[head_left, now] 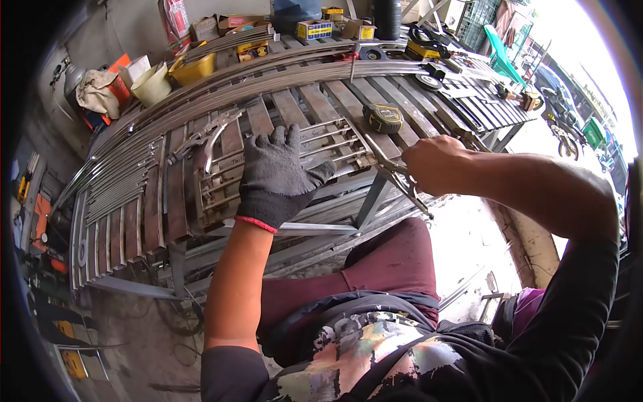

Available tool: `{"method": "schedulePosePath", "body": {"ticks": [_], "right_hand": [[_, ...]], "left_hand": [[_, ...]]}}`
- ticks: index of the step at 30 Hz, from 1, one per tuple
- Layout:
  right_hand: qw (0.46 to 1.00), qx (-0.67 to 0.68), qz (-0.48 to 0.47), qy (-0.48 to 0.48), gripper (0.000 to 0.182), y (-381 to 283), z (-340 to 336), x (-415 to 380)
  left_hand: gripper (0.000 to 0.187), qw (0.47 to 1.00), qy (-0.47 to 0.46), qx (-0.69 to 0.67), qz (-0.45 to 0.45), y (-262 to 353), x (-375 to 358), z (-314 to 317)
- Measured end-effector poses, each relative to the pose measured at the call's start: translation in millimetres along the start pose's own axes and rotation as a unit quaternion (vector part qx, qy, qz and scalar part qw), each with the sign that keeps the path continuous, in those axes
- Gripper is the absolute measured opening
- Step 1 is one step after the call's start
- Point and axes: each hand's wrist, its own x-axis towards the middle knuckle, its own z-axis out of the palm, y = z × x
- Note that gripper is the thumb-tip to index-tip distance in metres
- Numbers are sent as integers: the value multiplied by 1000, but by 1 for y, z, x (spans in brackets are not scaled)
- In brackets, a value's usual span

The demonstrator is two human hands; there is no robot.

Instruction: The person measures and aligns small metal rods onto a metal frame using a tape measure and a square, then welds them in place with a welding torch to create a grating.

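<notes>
My left hand, in a dark grey glove with a red cuff, lies spread over a metal frame of parallel rods on the slatted metal table. My bare right hand is closed round the handles of locking pliers, whose jaws reach to the frame's right end. Left of my gloved hand, another pair of locking pliers sits at the frame's left side. A yellow and black tape measure stands just behind the frame.
Long metal bars run across the slatted table. Thin rods lie at its left. Behind are a white bucket, a yellow container and small boxes. Table legs and stacked metal stand below.
</notes>
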Motion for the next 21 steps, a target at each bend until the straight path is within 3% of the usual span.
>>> {"method": "schedulePosePath", "body": {"ticks": [3, 4, 7, 9, 10, 13, 14, 16, 17, 19, 21], "right_hand": [[981, -172, -41, -78, 18, -8, 1, 2], [977, -184, -23, -108, 32, -10, 0, 10], [887, -332, -205, -245, 54, 15, -52, 17], [918, -281, -106, -258, 70, 42, -71, 12], [918, -266, -92, -278, 69, 54, -84, 10], [914, -329, -75, -227, 58, 67, -105, 4], [910, -375, -4, -175, 55, 70, -107, 4], [947, -293, 109, -74, 48, 94, -98, 39], [955, -247, 164, -22, 46, 103, -89, 56], [963, -192, 178, 57, 41, 84, -77, 73], [979, -112, 152, 79, 52, 95, -41, 144]], "left_hand": [[98, 1000, 6, -3, -1, 1, 0, 2], [98, 1000, 6, -5, -3, 1, 0, 3], [100, 1000, -17, -25, 6, -3, 2, 0], [102, 999, -13, -34, 19, -8, 0, 3], [103, 999, -8, -39, 26, -10, 3, 5], [107, 997, -31, 4, 68, -21, 12, 9], [106, 996, -62, 13, 68, -19, 17, 1], [104, 989, -128, 30, 66, -12, 24, -19], [103, 991, -97, 39, 85, -15, 23, -13], [102, 990, -38, 58, 125, -26, 18, 8], [99, 987, -61, 94, 118, -19, 22, 1]]}}
